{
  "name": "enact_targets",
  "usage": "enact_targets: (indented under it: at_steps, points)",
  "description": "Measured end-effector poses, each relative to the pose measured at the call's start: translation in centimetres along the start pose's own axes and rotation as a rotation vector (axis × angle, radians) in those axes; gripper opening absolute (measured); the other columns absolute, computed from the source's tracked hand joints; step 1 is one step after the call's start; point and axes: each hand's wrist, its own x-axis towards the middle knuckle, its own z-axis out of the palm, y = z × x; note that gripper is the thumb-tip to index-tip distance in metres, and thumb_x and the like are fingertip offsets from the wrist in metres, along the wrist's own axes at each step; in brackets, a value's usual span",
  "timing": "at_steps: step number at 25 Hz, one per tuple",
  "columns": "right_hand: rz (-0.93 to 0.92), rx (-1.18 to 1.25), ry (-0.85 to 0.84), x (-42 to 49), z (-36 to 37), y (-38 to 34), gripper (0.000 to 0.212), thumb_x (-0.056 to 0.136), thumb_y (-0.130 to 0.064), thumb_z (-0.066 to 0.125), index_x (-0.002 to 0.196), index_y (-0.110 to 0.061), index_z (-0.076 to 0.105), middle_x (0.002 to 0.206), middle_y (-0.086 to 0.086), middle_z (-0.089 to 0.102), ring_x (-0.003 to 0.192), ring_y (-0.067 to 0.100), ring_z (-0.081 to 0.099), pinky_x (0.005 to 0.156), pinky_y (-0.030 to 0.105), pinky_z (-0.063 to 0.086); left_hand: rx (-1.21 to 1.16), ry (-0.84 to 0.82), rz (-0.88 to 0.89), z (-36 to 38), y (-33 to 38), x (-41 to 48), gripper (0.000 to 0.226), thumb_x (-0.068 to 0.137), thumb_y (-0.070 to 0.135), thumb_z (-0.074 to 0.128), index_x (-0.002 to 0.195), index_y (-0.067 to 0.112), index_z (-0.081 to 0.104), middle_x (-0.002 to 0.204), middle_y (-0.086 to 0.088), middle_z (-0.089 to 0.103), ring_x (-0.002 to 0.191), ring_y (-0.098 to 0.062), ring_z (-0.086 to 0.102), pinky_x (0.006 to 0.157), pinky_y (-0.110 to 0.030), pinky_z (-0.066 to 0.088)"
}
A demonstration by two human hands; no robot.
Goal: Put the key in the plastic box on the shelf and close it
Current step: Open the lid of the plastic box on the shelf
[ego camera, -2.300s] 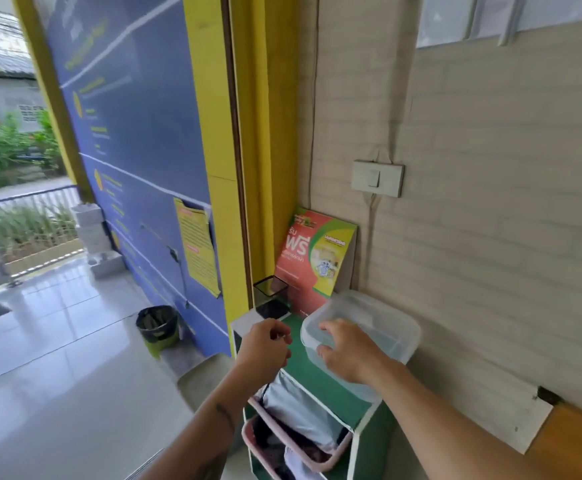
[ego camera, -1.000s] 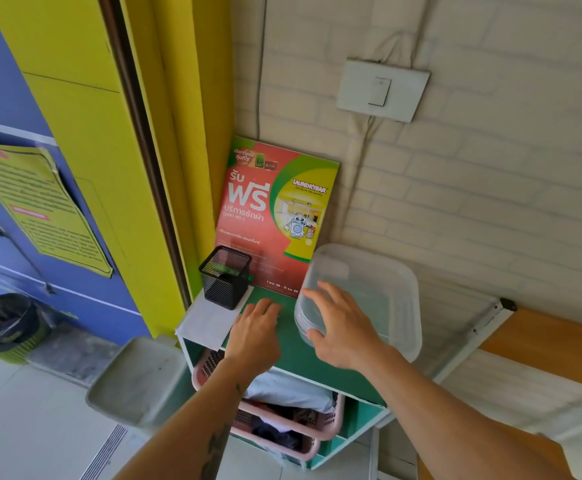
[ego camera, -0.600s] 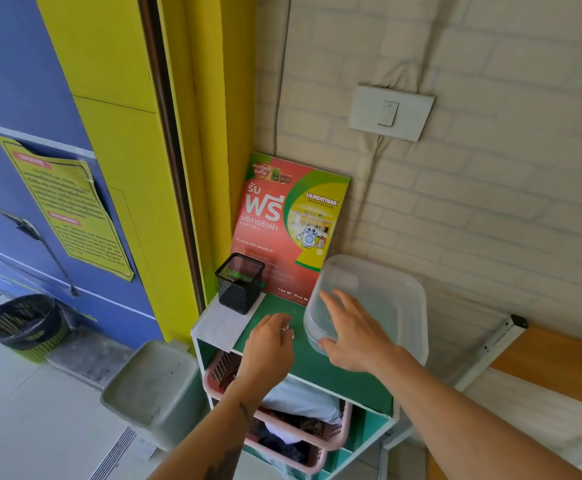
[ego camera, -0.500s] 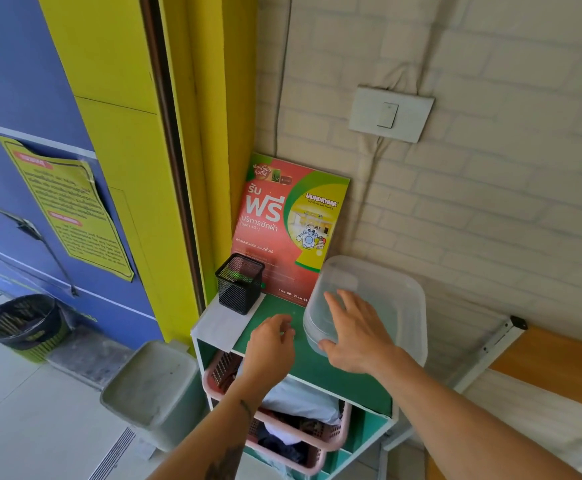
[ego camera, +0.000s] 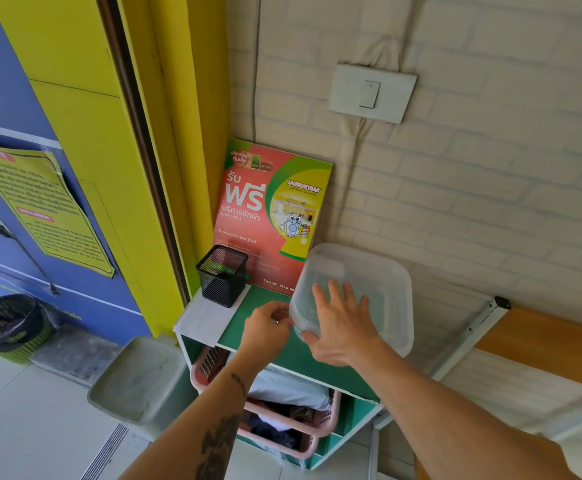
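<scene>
Two hands at the plastic box (ego camera: pixel 383 282) – our right hand (ego camera: pixel 343 323) spread flat on its lid, left hand (ego camera: pixel 268 329) pinching the key (ego camera: pixel 275 321) just beside it

On the green-topped shelf unit (ego camera: pixel 265 337) stand one translucent plastic box (ego camera: pixel 379 289), one black wire-mesh pen cup (ego camera: pixel 222 275) and one red-and-green printed sign (ego camera: pixel 272 216). Below sits one pink plastic laundry basket (ego camera: pixel 282 410). Two bare hands reach in: left hand (ego camera: pixel 265 330), right hand (ego camera: pixel 343 327).

Bright, even daylight fills the scene, with only soft shadows on the brick wall (ego camera: pixel 490 202) at right. Wide-angle distortion bends straight lines near the edges, and the far-left yellow notice (ego camera: pixel 40 202) is slightly blurred.
</scene>
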Motion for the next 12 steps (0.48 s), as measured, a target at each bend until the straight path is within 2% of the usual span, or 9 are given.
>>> enact_targets:
  at_steps: [4, 7, 9, 12]
  points:
    - [-0.02, -0.049, 0.022, 0.3, -0.3, 0.1, 0.092, 0.079, -0.059, 0.054, 0.151, -0.013, 0.018, 0.155, 0.019, 0.026, 0.142, 0.047, 0.023, 0.107, 0.065, 0.031, -0.032, -0.021, -0.032, -0.2, 0.5, 0.4, 0.018, 0.078, 0.01, 0.063, 0.09, 0.02, 0.07, 0.081, 0.003, 0.073, 0.073, -0.014, 0.065, 0.06, -0.021, 0.045]
    - [-0.072, -0.095, 0.048, 0.6, -0.7, 0.3, 0.09, 0.076, -0.06, 0.054, 0.145, -0.01, 0.029, 0.142, 0.021, 0.042, 0.127, 0.045, 0.042, 0.094, 0.053, 0.047, -0.054, -0.046, -0.046, -0.2, 0.6, 0.7, 0.017, 0.076, 0.009, 0.063, 0.086, 0.021, 0.068, 0.08, 0.001, 0.073, 0.068, -0.015, 0.064, 0.058, -0.025, 0.048]
    - [-0.098, -0.121, 0.075, 0.8, -0.9, 0.3, 0.087, 0.073, -0.061, 0.055, 0.141, -0.009, 0.037, 0.128, 0.019, 0.052, 0.11, 0.039, 0.053, 0.083, 0.046, 0.052, -0.079, -0.061, -0.05, -0.2, 0.4, 1.0, 0.017, 0.073, 0.009, 0.064, 0.084, 0.022, 0.067, 0.081, 0.0, 0.074, 0.073, -0.022, 0.069, 0.063, -0.034, 0.058]
    - [-0.115, -0.134, 0.087, 1.0, -1.3, 0.3, 0.088, 0.073, -0.061, 0.055, 0.14, -0.007, 0.04, 0.12, 0.019, 0.057, 0.101, 0.035, 0.057, 0.078, 0.042, 0.053, -0.111, -0.079, -0.074, -0.3, 0.5, 1.2, 0.019, 0.072, 0.007, 0.065, 0.085, 0.02, 0.066, 0.084, -0.003, 0.075, 0.082, -0.028, 0.072, 0.072, -0.041, 0.062]
